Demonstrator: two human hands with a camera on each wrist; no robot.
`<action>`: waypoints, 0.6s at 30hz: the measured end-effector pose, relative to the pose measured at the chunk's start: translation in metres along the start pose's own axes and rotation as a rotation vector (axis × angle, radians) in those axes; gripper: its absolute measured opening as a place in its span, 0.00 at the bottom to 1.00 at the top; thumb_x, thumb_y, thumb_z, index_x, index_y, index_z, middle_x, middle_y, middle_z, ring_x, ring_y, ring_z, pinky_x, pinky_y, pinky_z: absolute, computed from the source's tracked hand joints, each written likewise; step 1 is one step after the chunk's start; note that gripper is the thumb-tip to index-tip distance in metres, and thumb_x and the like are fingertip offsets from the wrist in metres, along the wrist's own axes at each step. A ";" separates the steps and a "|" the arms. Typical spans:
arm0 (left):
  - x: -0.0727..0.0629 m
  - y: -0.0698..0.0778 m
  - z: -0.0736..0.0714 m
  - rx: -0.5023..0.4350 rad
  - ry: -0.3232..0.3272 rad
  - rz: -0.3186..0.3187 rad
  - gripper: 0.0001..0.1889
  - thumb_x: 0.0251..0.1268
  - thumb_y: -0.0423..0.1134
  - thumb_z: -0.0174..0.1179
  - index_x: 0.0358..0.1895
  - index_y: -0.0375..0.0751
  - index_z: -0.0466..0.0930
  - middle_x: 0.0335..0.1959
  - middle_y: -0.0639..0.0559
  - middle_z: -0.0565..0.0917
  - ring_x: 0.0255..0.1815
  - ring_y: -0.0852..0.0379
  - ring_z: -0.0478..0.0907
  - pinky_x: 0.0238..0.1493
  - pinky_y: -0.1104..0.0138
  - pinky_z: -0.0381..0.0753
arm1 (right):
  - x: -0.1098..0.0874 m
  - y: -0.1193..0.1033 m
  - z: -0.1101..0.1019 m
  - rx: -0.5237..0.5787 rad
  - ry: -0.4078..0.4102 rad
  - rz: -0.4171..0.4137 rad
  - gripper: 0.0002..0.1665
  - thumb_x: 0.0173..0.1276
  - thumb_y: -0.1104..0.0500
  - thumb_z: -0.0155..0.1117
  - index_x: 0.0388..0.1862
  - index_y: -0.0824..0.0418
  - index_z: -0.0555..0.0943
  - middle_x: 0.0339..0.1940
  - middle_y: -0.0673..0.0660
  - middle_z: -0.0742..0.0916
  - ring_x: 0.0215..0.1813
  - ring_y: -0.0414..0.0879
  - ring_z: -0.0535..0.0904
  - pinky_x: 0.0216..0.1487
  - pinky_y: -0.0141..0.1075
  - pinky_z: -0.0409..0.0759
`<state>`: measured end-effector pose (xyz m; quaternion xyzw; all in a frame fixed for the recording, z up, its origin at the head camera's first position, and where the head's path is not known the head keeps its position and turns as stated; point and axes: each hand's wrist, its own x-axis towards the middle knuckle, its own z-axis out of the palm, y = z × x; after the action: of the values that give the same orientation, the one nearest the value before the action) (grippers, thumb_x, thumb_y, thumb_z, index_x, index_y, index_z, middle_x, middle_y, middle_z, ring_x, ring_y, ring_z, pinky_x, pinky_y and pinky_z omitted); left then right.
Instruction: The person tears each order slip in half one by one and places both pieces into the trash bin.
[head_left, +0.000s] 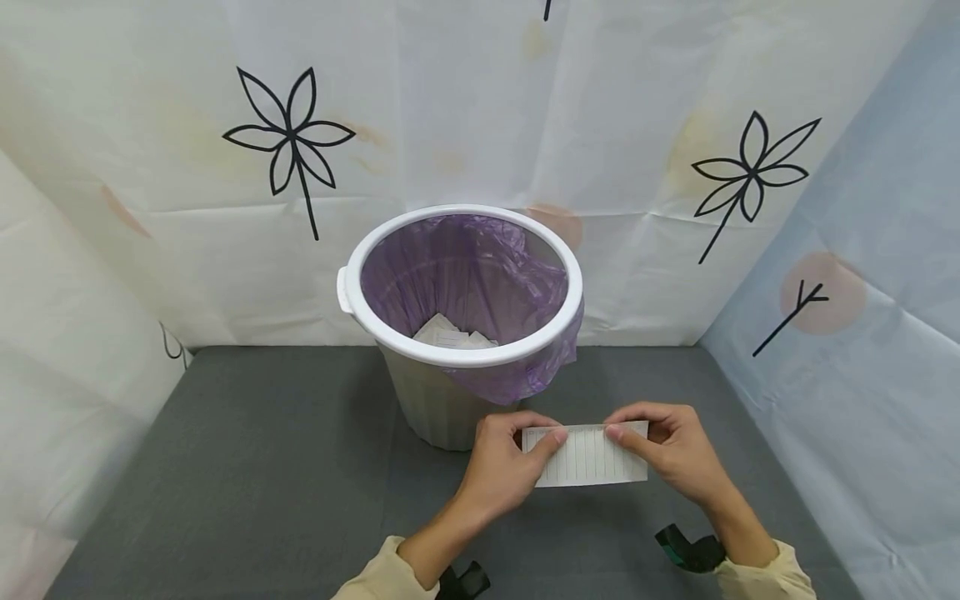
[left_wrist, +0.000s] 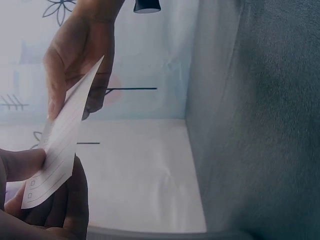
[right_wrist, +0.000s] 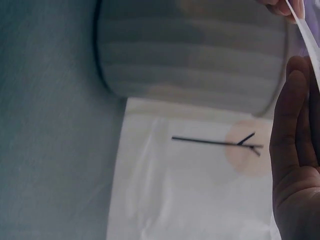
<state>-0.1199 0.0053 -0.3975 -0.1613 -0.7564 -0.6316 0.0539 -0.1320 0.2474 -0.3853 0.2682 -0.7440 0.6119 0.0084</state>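
Note:
A lined strip of white paper [head_left: 588,457] is stretched between both hands in front of a white bin [head_left: 442,408]. My left hand [head_left: 504,467] pinches its left end between thumb and fingers; my right hand [head_left: 675,450] pinches it near the upper right. Seen from the left wrist, the paper [left_wrist: 65,145] slants upward, with small printed boxes at its near end. In the right wrist view the paper's edge [right_wrist: 306,35] shows beside the fingers of the right hand [right_wrist: 297,150]. Pale paper pieces [head_left: 450,335] lie inside the bin.
A purple plastic liner [head_left: 480,267] lines the bin and hangs over its right rim. Grey cloth [head_left: 285,467] covers the table. Fabric walls [head_left: 465,100] with drawn flowers stand behind and at both sides. A dark cord [head_left: 174,346] hangs at the left corner.

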 end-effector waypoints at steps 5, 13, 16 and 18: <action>-0.008 0.008 -0.017 -0.025 -0.019 -0.001 0.06 0.66 0.39 0.69 0.37 0.41 0.91 0.23 0.57 0.85 0.17 0.66 0.67 0.19 0.72 0.69 | 0.002 -0.007 0.015 0.042 -0.007 -0.048 0.13 0.67 0.80 0.60 0.42 0.70 0.86 0.36 0.56 0.89 0.27 0.44 0.86 0.24 0.40 0.84; -0.021 0.019 -0.046 -0.042 0.004 0.021 0.03 0.65 0.36 0.70 0.36 0.42 0.91 0.27 0.59 0.87 0.20 0.65 0.72 0.21 0.70 0.74 | 0.012 -0.019 0.042 0.093 -0.012 -0.057 0.11 0.66 0.80 0.62 0.41 0.70 0.86 0.35 0.56 0.89 0.26 0.44 0.85 0.23 0.39 0.84; -0.024 0.022 -0.057 -0.022 0.022 0.054 0.02 0.64 0.36 0.71 0.35 0.42 0.91 0.27 0.58 0.87 0.19 0.65 0.71 0.21 0.70 0.74 | 0.016 -0.023 0.051 0.107 -0.006 -0.065 0.11 0.66 0.79 0.63 0.40 0.69 0.86 0.34 0.55 0.90 0.25 0.43 0.85 0.23 0.39 0.84; -0.026 0.024 -0.063 -0.018 0.028 0.067 0.02 0.64 0.36 0.71 0.35 0.42 0.91 0.27 0.58 0.87 0.20 0.64 0.73 0.22 0.69 0.75 | 0.019 -0.026 0.057 0.123 -0.008 -0.092 0.10 0.66 0.80 0.62 0.39 0.70 0.86 0.34 0.55 0.90 0.25 0.43 0.85 0.23 0.38 0.84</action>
<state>-0.0956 -0.0567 -0.3698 -0.1782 -0.7439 -0.6386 0.0841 -0.1198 0.1849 -0.3698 0.3045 -0.6919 0.6543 0.0173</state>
